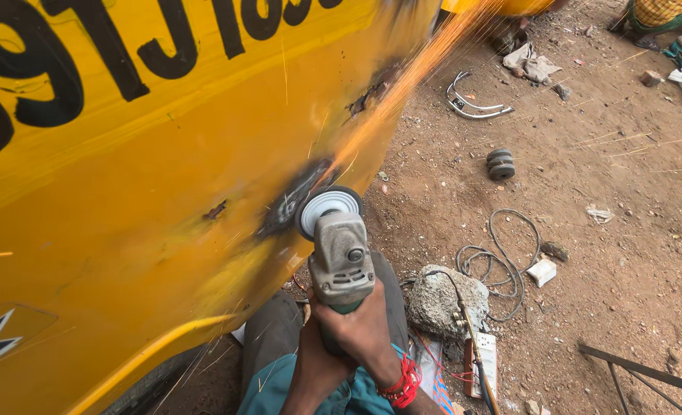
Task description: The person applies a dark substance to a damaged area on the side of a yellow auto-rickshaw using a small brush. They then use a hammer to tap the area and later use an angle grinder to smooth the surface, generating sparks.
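Yellow panel (126, 215): our grinder's disc (327, 206) touches it, sparks (418, 69) flying.
Grinder (341, 261): we grip it with both hands.
Right hand (368, 334): wrapped around its body.
Left hand (314, 369): clasped just below.

From my remote view this is an open-air vehicle repair yard. A yellow vehicle body panel (126, 192) with scraped, bare-metal patches is being ground by an angle grinder (339, 246) throwing sparks. The bare dirt ground (610, 177) is littered with loose cable (502, 261), a stone (444, 300), metal scraps and rags.
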